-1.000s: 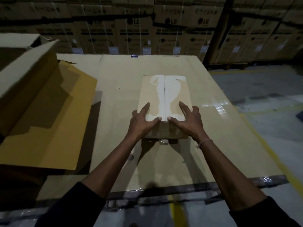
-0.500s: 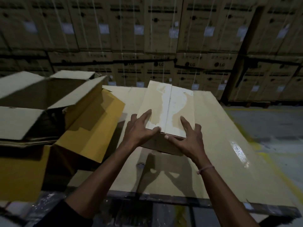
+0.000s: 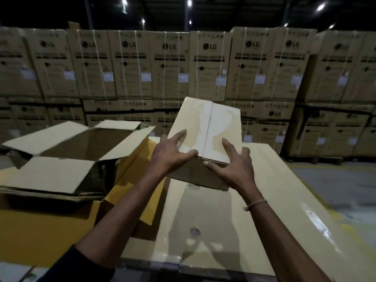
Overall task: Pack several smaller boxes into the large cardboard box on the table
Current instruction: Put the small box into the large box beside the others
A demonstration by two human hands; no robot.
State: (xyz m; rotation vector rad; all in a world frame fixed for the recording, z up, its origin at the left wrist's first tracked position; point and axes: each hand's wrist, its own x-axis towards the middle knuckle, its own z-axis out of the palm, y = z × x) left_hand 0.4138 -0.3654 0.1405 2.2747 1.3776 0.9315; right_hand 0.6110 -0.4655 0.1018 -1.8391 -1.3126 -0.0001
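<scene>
A small brown box [image 3: 209, 127] with pale torn patches along its top seam hangs in the air above the table, tilted away from me. My left hand [image 3: 171, 153] grips its near left corner, thumb across the top. My right hand [image 3: 234, 165] grips the near right corner, fingers spread on the top and thumb along the front edge. The large cardboard box [image 3: 67, 159] stands to the left with its flaps folded outward and its dark inside showing; what lies in it is hidden.
The table is covered by a flat cardboard sheet [image 3: 234, 220] with glossy tape at its right and near edges. A yellow-brown flattened carton [image 3: 50, 231] lies under the large box. Stacked washing-machine cartons [image 3: 203, 66] form a wall behind. Bare floor [image 3: 345, 190] lies at right.
Both hands have lifted the small box off the table and carried it up and away, toward the open large box. The view has tipped upward.
</scene>
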